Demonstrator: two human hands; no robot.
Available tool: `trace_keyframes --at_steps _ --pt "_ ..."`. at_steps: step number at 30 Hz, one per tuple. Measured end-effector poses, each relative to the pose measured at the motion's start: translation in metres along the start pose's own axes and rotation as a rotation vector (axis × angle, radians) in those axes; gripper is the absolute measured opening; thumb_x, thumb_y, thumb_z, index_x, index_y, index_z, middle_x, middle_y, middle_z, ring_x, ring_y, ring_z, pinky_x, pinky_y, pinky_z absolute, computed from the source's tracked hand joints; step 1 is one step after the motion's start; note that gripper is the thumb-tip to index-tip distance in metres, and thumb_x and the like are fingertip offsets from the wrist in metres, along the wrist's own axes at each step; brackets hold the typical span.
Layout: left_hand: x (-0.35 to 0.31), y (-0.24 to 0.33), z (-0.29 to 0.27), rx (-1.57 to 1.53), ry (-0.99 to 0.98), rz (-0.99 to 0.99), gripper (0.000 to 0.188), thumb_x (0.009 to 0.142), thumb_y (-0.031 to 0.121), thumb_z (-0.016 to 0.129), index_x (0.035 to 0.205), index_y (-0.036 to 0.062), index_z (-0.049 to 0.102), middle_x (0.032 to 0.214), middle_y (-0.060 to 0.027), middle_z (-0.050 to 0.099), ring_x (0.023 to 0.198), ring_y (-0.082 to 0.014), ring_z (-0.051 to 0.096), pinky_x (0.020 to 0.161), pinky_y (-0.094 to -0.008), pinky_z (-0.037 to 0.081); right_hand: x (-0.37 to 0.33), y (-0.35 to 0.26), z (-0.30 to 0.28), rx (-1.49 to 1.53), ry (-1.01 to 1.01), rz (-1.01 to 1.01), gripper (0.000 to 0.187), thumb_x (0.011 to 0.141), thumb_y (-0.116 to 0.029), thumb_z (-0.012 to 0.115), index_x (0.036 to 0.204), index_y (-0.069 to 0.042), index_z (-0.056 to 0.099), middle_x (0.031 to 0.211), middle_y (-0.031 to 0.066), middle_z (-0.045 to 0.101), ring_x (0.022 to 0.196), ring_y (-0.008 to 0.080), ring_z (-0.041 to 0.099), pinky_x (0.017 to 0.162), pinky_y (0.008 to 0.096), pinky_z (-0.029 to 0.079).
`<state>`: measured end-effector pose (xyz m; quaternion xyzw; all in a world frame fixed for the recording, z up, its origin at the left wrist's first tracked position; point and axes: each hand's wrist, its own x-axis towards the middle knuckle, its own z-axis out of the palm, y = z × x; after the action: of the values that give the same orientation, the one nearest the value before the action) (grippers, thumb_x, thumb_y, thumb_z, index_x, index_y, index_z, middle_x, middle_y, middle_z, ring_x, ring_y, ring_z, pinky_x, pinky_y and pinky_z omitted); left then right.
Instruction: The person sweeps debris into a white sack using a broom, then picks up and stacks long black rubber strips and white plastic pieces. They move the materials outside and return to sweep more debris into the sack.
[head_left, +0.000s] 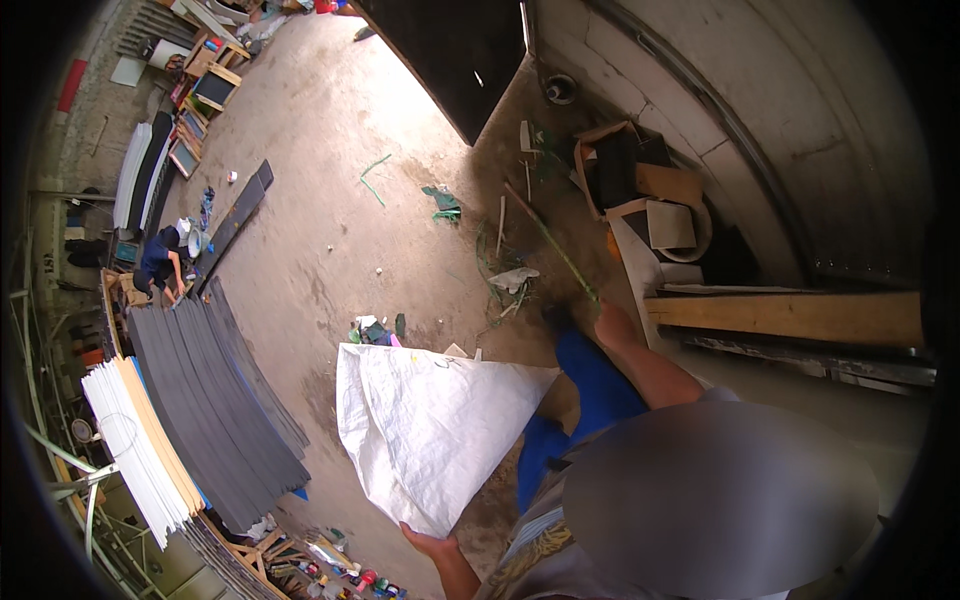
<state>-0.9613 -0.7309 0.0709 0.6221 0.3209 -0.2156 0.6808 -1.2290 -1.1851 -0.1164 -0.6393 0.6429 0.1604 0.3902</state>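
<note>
My left hand (430, 545) grips the lower edge of a large white woven sack (430, 430), its fingers closed on the fabric. The sack spreads out flat and creased over the floor in front of my legs. In my right hand (615, 327) is the near end of a long thin green stick (550, 240), which slants away over the floor to the upper left. Close to the stick lie a crumpled pale scrap (514, 279) and green strips. Small coloured rubbish (372, 330) sits at the sack's far edge.
To the right, cardboard boxes (667, 185) and a wooden beam (790, 318) stand along the wall. A dark panel (450, 60) rises ahead. On the left, a person (158, 262) bends beside stacked grey strips (205, 400) and white strips (140, 450). Green cloth (441, 202) lies on the floor.
</note>
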Motion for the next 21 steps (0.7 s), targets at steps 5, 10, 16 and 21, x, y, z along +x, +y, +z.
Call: trace_keyframes --at_steps 5,10,16,21 --pt "-0.012 -0.008 0.026 -0.014 0.019 -0.073 0.071 0.093 0.055 0.042 0.149 0.0105 0.038 0.148 -0.0117 0.045 0.134 -0.0362 0.045 0.11 -0.0492 0.038 0.087 -0.016 -0.033 -0.154 0.367 -0.119 0.056 0.094 -0.012 0.053 0.148 -0.007 0.04 0.093 0.021 0.067 0.086 0.0334 0.067 0.069 0.0468 0.055" --pt "-0.009 -0.016 0.004 0.034 -0.015 -0.085 0.076 0.091 0.058 0.044 0.15 0.0115 0.037 0.15 -0.0115 0.043 0.136 -0.0364 0.043 0.111 -0.0491 0.038 0.222 -0.048 -0.09 -0.342 0.511 -0.091 0.046 0.096 -0.015 0.056 0.14 -0.006 0.048 0.077 0.0133 0.066 0.067 0.0276 0.066 0.057 0.0434 0.056" --pt "-0.053 -0.01 0.048 0.26 0.128 -0.025 0.071 0.092 0.056 0.044 0.147 0.0116 0.039 0.148 -0.0103 0.045 0.134 -0.035 0.045 0.108 -0.0475 0.041 0.317 -0.074 -0.121 -0.254 0.33 -0.05 0.019 0.098 -0.018 0.054 0.107 -0.003 0.062 0.086 0.0154 0.066 0.073 0.0309 0.067 0.062 0.0482 0.055" --pt "-0.055 -0.012 0.052 0.226 0.127 -0.023 0.073 0.091 0.058 0.045 0.147 0.0129 0.041 0.148 -0.0099 0.045 0.133 -0.0351 0.046 0.107 -0.0487 0.042 0.283 -0.086 -0.101 -0.309 0.159 -0.158 0.018 0.099 -0.018 0.051 0.101 -0.002 0.061 0.086 0.0176 0.066 0.08 0.0337 0.067 0.068 0.0529 0.053"
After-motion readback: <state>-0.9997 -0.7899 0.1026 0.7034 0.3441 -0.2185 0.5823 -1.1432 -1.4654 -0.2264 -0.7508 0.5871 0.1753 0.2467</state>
